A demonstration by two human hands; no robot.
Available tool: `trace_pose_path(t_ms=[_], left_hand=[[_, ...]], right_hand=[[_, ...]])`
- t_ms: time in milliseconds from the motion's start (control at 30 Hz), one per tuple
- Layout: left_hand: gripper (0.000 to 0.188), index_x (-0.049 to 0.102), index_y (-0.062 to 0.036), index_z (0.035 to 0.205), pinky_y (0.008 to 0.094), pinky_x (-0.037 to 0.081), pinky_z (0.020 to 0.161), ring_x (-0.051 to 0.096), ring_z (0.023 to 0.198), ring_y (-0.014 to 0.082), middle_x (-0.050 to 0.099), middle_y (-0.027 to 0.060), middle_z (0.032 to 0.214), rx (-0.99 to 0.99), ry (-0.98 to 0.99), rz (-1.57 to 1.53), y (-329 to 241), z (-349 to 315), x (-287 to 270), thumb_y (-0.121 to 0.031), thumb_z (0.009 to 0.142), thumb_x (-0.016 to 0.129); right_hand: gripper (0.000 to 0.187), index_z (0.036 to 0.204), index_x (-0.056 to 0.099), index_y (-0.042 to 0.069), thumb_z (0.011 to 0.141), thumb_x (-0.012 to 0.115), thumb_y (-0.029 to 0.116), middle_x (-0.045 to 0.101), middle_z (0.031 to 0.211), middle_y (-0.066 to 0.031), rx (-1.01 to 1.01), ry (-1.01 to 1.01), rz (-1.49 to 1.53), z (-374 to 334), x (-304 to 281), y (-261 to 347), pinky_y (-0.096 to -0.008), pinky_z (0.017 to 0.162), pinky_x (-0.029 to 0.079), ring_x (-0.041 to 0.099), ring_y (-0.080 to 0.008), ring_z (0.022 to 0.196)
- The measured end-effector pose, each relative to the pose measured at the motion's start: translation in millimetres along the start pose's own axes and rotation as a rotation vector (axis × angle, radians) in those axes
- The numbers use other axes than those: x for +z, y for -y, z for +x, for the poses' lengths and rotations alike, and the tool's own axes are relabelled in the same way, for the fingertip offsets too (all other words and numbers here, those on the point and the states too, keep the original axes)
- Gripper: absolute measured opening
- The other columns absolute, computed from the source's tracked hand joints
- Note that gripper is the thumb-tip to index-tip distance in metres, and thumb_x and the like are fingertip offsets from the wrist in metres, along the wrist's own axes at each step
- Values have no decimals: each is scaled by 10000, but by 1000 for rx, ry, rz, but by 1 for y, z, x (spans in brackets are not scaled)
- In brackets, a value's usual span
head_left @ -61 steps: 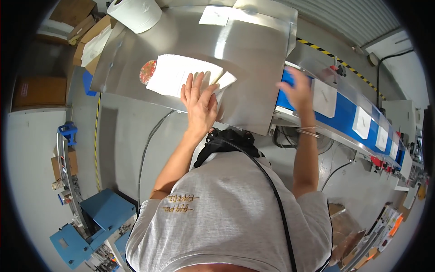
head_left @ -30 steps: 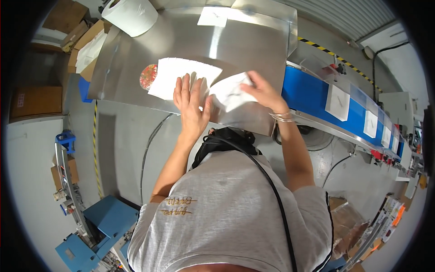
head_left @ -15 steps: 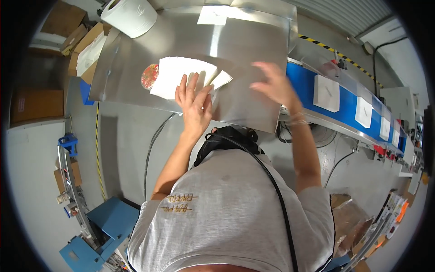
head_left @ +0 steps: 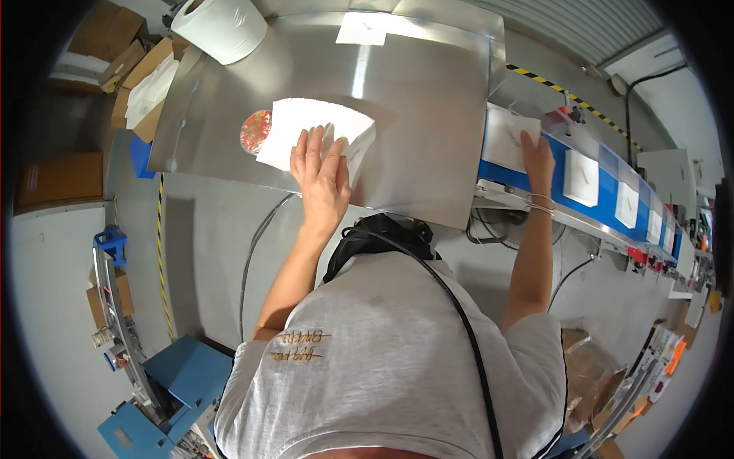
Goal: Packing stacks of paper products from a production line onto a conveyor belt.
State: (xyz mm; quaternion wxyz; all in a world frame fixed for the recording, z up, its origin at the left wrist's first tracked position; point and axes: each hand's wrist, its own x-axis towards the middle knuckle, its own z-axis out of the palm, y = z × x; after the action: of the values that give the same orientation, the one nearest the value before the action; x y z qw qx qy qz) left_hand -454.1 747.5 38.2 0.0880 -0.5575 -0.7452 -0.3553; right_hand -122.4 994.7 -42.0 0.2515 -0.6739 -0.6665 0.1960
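Observation:
My left hand [head_left: 321, 172] lies flat, fingers spread, on a stack of white paper sleeves [head_left: 302, 130] on the shiny metal table [head_left: 428, 107]. A round red-patterned disc [head_left: 254, 131] peeks out from under the stack's left edge. My right hand [head_left: 537, 157] is stretched out to the right and presses on a white sleeve [head_left: 506, 136] that lies on the blue conveyor belt [head_left: 604, 214]. Several more white sleeves [head_left: 581, 177] ride on the belt farther right.
A large white paper roll [head_left: 222, 27] stands at the table's far left corner, with cardboard boxes [head_left: 138, 76] beside it. A white sheet [head_left: 361, 29] lies at the table's far edge. Blue bins [head_left: 180, 375] and a rack stand on the floor at the left.
My right hand took a white sleeve from the stack, swung right with it and now sets it on the blue belt. My left hand stayed on the stack.

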Motion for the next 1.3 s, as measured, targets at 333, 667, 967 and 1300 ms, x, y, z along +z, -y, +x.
trace_pose_path(t_ms=[333,667,967,1300], left_hand=[[323,644,-77,1065,535,163,1077,266,1343,387,404,156,1388,116,110,-24,2,6,-1,-25,748,610],[338,625,-32,1109,492,281,1037,341,1282,396,454,179,1332,36,-3,6,16,7,-2,16,775,623],[285,663,-77,1006,511,204,1070,314,1311,381,450,151,1341,23,12,-31,14,9,-4,12,738,621],[364,601,-45,1156,505,214,1065,279,1332,389,379,173,1409,-37,25,-23,33,10,-12,-74,796,646]], right_hand=[[516,1220,536,111,755,734,214,483,1295,-149,-682,630,448,-89,59,184,-396,993,381,391,-320,1254],[388,869,576,4,859,636,387,578,729,-83,36,168,342,-11,35,18,-334,630,466,558,-183,682],[549,1235,525,73,757,743,232,556,1196,-133,-856,311,298,-57,34,135,-363,929,434,540,-281,1094],[324,1136,532,15,901,628,217,581,968,-11,-128,651,639,-86,47,156,-250,772,453,523,-79,882]])
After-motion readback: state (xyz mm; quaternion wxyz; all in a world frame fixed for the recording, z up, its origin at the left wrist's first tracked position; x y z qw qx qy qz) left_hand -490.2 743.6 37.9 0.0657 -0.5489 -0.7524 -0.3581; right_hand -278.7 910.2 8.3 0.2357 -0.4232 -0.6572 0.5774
